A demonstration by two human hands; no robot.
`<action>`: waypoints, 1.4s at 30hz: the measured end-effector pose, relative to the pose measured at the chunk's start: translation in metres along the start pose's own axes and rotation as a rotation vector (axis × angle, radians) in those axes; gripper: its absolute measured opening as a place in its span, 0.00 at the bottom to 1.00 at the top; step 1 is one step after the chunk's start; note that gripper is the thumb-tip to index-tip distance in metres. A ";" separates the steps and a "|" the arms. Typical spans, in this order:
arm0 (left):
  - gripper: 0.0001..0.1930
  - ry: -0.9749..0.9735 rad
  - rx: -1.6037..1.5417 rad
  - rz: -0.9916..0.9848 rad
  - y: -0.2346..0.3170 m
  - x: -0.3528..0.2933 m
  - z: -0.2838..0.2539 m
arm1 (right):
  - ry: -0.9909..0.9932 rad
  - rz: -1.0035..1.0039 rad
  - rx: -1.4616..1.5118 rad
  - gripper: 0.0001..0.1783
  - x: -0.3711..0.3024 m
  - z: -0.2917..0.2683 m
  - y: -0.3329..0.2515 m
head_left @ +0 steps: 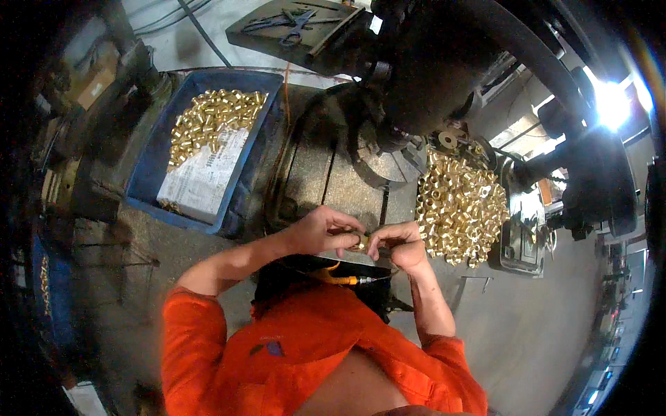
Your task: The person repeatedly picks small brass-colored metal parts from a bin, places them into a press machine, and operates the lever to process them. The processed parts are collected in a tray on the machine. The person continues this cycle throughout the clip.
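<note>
My left hand (325,231) and my right hand (400,245) meet over the front edge of a metal machine table (305,184). Pinched between their fingertips is a small brass fitting (363,241), mostly covered by fingers. Just beyond the hands, a round jaw chuck (383,165) sits on the table under a dark machine head. To the right of my right hand lies a large heap of brass fittings (458,208). Below my hands, in front of my body, is an orange air gun (336,277).
At the left stands a blue bin (187,220) with brass fittings (215,121) and a printed white sheet (205,173). A tray with scissors (297,31) and other tools is at the back. A dark metal tray (524,239) stands beyond the heap at right.
</note>
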State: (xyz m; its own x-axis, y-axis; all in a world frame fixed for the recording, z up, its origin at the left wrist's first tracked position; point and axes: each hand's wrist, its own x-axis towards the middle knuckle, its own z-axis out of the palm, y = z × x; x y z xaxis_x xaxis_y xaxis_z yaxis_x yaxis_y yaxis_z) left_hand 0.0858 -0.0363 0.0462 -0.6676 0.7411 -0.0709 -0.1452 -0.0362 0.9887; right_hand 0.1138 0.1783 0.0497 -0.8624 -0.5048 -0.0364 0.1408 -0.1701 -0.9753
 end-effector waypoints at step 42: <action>0.09 0.698 -0.340 0.188 -0.058 0.107 -0.037 | 0.631 -1.245 -0.481 0.18 -0.059 -0.057 -0.136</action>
State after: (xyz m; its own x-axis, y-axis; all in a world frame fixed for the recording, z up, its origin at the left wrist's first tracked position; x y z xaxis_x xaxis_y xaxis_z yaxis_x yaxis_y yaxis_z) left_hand -0.0042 0.0205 -0.0236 -0.9898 0.1152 -0.0840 -0.1240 -0.4049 0.9059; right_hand 0.1177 0.2790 0.1719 -0.3857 0.2176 0.8966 -0.8953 0.1465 -0.4207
